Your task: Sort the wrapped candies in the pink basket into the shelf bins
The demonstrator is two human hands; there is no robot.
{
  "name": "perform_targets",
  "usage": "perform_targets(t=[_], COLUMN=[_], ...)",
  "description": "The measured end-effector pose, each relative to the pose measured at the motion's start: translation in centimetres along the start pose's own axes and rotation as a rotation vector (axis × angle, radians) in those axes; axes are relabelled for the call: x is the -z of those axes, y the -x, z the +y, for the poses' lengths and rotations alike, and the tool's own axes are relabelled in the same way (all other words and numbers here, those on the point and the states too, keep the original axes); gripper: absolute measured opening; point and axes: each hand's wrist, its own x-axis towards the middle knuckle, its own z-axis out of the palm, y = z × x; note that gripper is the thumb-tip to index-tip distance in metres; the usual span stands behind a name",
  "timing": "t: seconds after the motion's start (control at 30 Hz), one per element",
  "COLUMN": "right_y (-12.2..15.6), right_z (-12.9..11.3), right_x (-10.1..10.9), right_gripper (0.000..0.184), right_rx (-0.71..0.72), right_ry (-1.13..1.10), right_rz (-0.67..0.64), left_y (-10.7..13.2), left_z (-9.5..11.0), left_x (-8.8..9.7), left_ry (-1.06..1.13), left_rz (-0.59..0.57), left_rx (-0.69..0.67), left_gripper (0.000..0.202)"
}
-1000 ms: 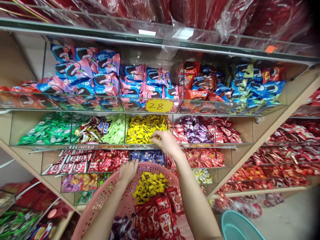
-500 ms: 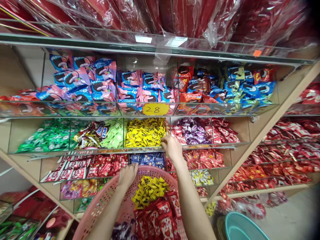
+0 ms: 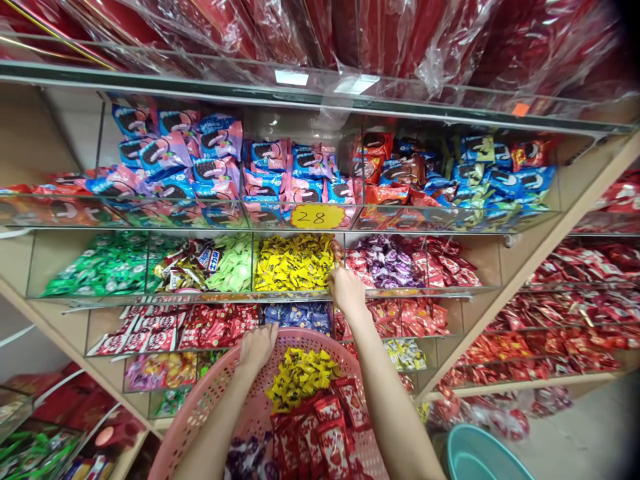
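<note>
A: Far left of the pale wooden shelf unit with clear glass fronts [image 3: 14, 267]?
B: Middle row: a heap of small sweets in glossy green wrappers [image 3: 103, 267]; farther along, flat pale-green packets [image 3: 231, 267].
A: Below these?
B: One large round basket of pink perforated plastic [image 3: 173, 417], tilted toward the wearer. The left hand [image 3: 257, 349] lay over its far rim, fingers bent down and closed on the edge.
A: Basket contents, left to right?
B: Sweets in dark purple wrappers [image 3: 250, 457]; a pile of small sweets in yellow wrappers [image 3: 303, 375]; flat red packets with white print [image 3: 320, 433].
A: Matching stock?
B: One compartment of yellow-wrapped shelf sweets [image 3: 295, 263], middle row, above the basket and beneath a yellow scalloped card marked "28" [image 3: 317, 217].
A: Next item?
B: The right hand [image 3: 346, 291], at that compartment's right front corner. Its fingers were curled nearly together; whether they held a sweet, I could not tell.
A: Remainder?
B: Purple-and-white wrapped sweets [image 3: 393, 263], same row; lower right, one teal plastic tub [image 3: 485, 457], partly cut off by the frame.
</note>
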Motion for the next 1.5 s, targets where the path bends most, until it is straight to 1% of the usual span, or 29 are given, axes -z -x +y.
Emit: perform_targets(t=[0.1,0.17,0.3,0.33,0.37,0.4,0.43,0.53,0.63,0.7,0.77,0.83,0.97,1.1,1.23,1.3,1.37,1.4,1.5], right_y=[0.0,0.2,1.7,2.2,2.8,3.4,4.0,5.1,5.3,5.2,5.0,4.9,5.0,5.1,5.2,5.2,5.2,5.2,5.4], right_z=[0.2,0.4,0.3,0.1,0.0,-0.2,-0.3,-0.3,0.1,0.6,0.9,1.1,1.3,1.4,1.3,1.1,1.0,1.0,0.9], right_x=[-0.3,-0.5,-0.4,-0.3,-0.3,-0.4,-0.7,-2.6,-5.7,-7.6,-8.9,-9.8,-10.6,-11.0,-11.1,-11.2,-11.6,-11.9,-12.6], right_gripper=[0.027,0.026,0.022,0.021,0.021,0.021,0.02,0.017,0.013,0.014,0.014,0.015,0.016,0.016,0.017,0.018,0.018,0.018,0.022], right_rx=[0.023,0.074,0.256,0.303,0.345,0.381,0.413,0.488,0.461,0.397,0.343,0.314,0.28,0.209,0.152,0.147,0.148,0.145,0.128], right_ry=[-0.093,-0.222,-0.561,-0.64,-0.706,-0.753,-0.779,-0.719,-0.531,-0.402,-0.305,-0.251,-0.207,-0.212,-0.243,-0.242,-0.23,-0.223,-0.211], right_rz=[0.059,0.153,0.39,0.423,0.427,0.397,0.335,0.05,-0.202,-0.289,-0.313,-0.31,-0.322,-0.325,-0.254,-0.194,-0.176,-0.189,-0.287], left_y=[0.0,0.0,0.0,0.0,0.0,-0.1,-0.1,-0.1,0.0,0.0,0.0,-0.1,-0.1,-0.1,-0.1,-0.1,-0.1,-0.1,0.0], left_z=[0.0,0.1,0.2,0.2,0.3,0.3,0.3,0.4,0.4,0.4,0.3,0.3,0.2,0.2,0.1,0.1,0.1,0.1,0.1], left_x=[0.0,0.1,0.2,0.2,0.2,0.2,0.3,0.4,0.6,0.6,0.5,0.4,0.2,0.0,0.1,0.1,0.2,0.2,0.3], left_ry=[0.001,0.004,0.004,-0.008,-0.019,-0.028,-0.035,-0.042,-0.024,-0.007,-0.005,-0.014,-0.023,-0.012,-0.006,0.001,0.005,0.004,-0.008], left_rz=[-0.005,-0.016,-0.046,-0.045,-0.043,-0.042,-0.041,-0.045,-0.055,-0.062,-0.06,-0.051,-0.046,-0.045,-0.039,-0.042,-0.044,-0.045,-0.034], left_rx=[0.007,0.014,0.018,0.02,0.021,0.022,0.023,0.008,0.003,0.015,0.017,0.007,0.01,0.012,0.001,0.001,0.003,0.004,-0.008], left_gripper=[0.052,0.053,0.053,0.053,0.053,0.053,0.053,0.052,0.052,0.053,0.053,0.053,0.054,0.054,0.054,0.054,0.054,0.054,0.054])
